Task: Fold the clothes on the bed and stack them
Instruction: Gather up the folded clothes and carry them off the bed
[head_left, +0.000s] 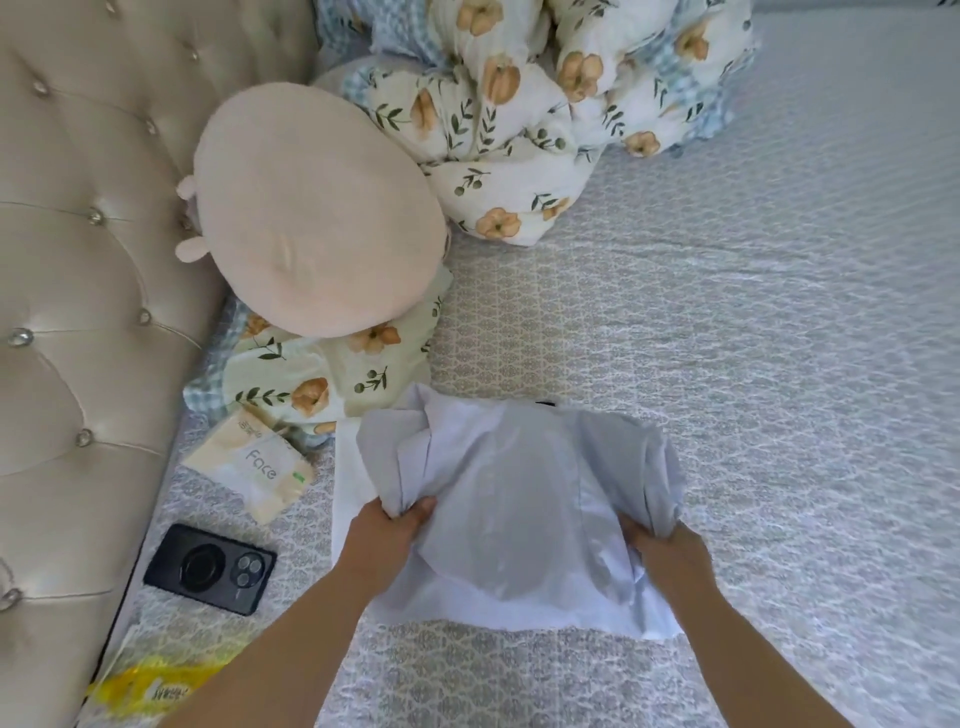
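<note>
A white garment (514, 499) lies on the grey patterned bed sheet (727, 364), near the front and slightly left of centre. Its far part is lifted and bunched over the flat lower part. My left hand (387, 535) pinches a gathered fold at the garment's left side. At the right side, my right hand (667, 558) grips another bunch of the same fabric. Both forearms reach in from the bottom edge. A small dark thing (544, 401) peeks out behind the garment's far edge; I cannot tell what it is.
A round beige plush cushion (311, 208) and a floral pillow (322, 379) lie at the left. A crumpled floral duvet (545, 114) fills the back. A face-tissue pack (252, 462), a black phone (210, 569) and a yellow packet (156, 680) sit beside the tufted headboard (78, 312).
</note>
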